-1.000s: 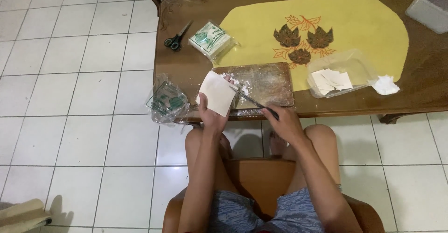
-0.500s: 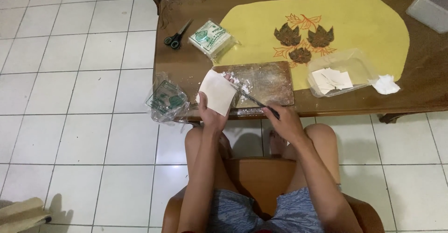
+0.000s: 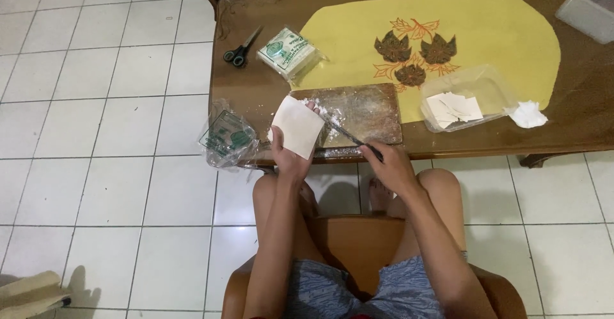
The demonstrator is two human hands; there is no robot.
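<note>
White, square and thin, the dough wrapper (image 3: 297,127) sits pinched in the left hand (image 3: 289,156) over the near left corner of the floured wooden cutting board (image 3: 358,111), just as it did a moment ago. The right hand (image 3: 391,169) stays clamped on the dark-handled knife (image 3: 350,139), its tip still at the wrapper's edge. Nothing around them has shifted: crumpled clear plastic bag (image 3: 225,139), black-handled scissors (image 3: 240,50), clear plastic tub of white squares (image 3: 464,98).

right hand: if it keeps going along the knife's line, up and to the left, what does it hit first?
Likely the white square sheet held up by the left hand. The right hand aims its knife that way over the floured wooden board; depth unclear, so the tip may already touch.
</note>
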